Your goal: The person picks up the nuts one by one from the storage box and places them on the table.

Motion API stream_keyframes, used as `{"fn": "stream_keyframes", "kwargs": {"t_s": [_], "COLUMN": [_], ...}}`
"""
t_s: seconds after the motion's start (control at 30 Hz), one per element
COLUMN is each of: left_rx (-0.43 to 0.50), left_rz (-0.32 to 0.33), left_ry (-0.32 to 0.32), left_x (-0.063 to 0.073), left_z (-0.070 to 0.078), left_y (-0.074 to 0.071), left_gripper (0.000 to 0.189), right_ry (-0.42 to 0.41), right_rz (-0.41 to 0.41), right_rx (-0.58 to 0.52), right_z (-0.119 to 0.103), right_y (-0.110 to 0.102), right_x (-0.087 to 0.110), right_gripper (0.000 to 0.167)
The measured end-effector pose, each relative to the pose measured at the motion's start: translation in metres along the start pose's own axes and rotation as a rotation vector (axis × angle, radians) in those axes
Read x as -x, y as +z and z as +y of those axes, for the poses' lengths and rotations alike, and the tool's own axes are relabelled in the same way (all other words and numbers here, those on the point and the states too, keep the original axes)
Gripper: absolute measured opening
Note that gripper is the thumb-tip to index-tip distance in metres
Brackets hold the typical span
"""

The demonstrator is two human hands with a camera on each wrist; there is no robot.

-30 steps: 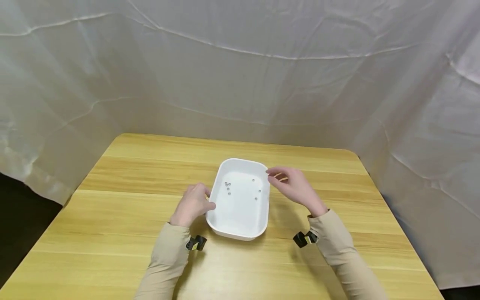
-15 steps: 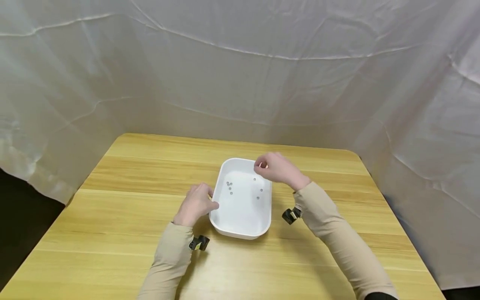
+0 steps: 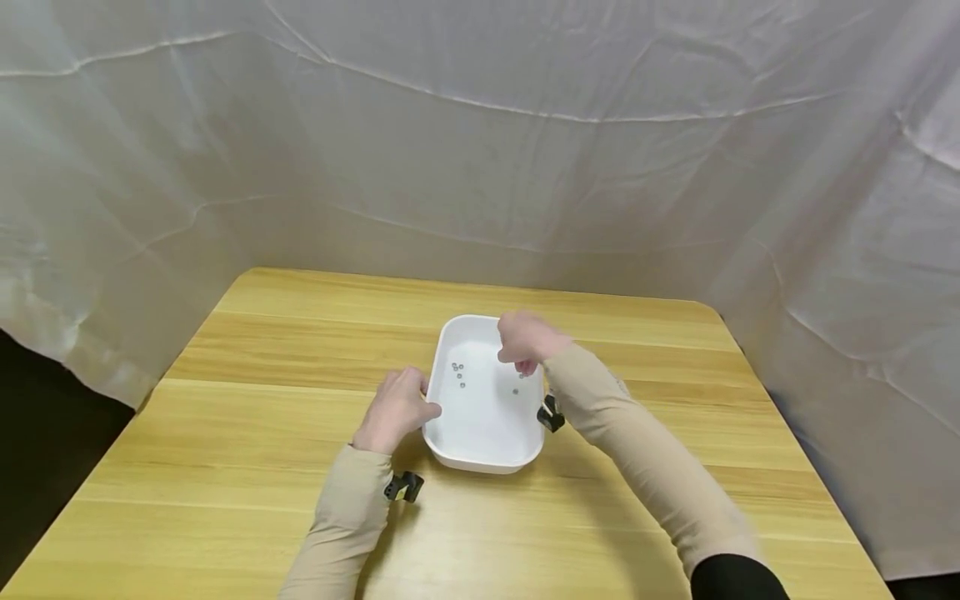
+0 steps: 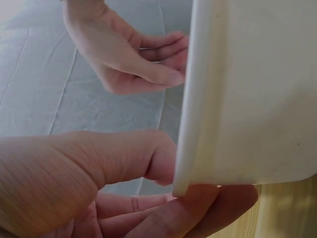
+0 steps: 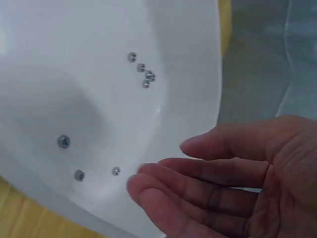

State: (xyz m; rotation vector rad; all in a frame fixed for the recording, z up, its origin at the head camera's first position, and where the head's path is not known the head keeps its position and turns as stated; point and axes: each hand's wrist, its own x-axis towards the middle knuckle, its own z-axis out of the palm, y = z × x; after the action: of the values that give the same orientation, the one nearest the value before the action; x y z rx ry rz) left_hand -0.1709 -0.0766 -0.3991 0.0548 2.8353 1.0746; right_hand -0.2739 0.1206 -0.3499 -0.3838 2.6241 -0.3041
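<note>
Eight small, silver-grey metal nuts (image 5: 141, 68) being held in a white, round-cornered rectangular tray (image 3: 482, 429)

The nuts are being borne on the tray's floor, between the two hands. Five are being shown in a loose cluster, ahead of the left hand's (image 3: 396, 408) thumb. The other three are being spread out on the right hand's (image 3: 525, 336) side; in the head view that side is being partly covered by the right hand. One of these three is being seen just beside the right fingertips, apart from them.

The tray is being gripped by the left hand at its near-side wall, the thumb being bent at the rim and the fingers being set against the outside. The right hand is being held over the tray's far corner on its own side, with fingers loosely curved and thumb parted from them; nothing is being seen in its grasp. Whether the tray wall is being touched by it cannot be told.

Beige sleeves (image 3: 645, 450) are being worn on both arms, and a small black camera (image 3: 405, 486) is being carried at each wrist. The tray is being supported by a yellowish wood-grain table (image 3: 225, 467) beneath both hands. Beyond the hands, the table's far edge is being backed by a pale, creased fabric curtain (image 3: 450, 150).
</note>
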Motion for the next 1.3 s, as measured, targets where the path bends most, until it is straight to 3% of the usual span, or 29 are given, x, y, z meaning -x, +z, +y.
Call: {"fn": "stream_keyframes", "kwargs": {"t_s": [0.03,0.13,0.27,0.37,0.53,0.7,0.87,1.03,1.3], "left_rx": [0.002,0.008,0.012,0.015,0.013,0.004,-0.001,0.001,0.002], "left_rz": [0.000,0.001,0.007,0.011,0.012,0.016,0.016,0.015,0.013], "left_ry": [-0.001,-0.005,-0.006,-0.013,-0.030,-0.029,-0.030,-0.030,-0.030], "left_x": [0.000,-0.001,-0.002,-0.002,0.000,0.001,0.001,0.002,0.003], "left_z": [0.000,0.001,0.001,0.001,0.001,0.003,0.003,0.003,0.001], "left_y": [0.000,0.001,0.002,0.001,0.000,0.000,0.000,-0.001,-0.002], "left_gripper": [0.003,0.004,0.005,0.006,0.004,0.009,0.012,0.012,0.007], "right_ry": [0.027,0.098,0.160,0.161,0.106,0.081,0.084,0.052,0.052], "right_rz": [-0.014,-0.051,-0.087,-0.106,-0.095,-0.034,-0.001,0.016,0.022], "right_rx": [-0.007,-0.028,-0.067,0.010,0.226,0.283,0.188,0.244,0.206], "right_z": [-0.001,-0.002,-0.003,-0.003,-0.006,-0.007,-0.007,-0.010,-0.011], "right_y": [0.002,0.006,0.013,0.018,0.026,0.032,0.036,0.038,0.041], "right_x": [-0.002,-0.008,-0.014,-0.020,-0.024,-0.018,-0.012,-0.011,-0.011], "right_gripper": [0.006,0.023,0.034,0.039,0.045,0.048,0.041,0.045,0.023]}}
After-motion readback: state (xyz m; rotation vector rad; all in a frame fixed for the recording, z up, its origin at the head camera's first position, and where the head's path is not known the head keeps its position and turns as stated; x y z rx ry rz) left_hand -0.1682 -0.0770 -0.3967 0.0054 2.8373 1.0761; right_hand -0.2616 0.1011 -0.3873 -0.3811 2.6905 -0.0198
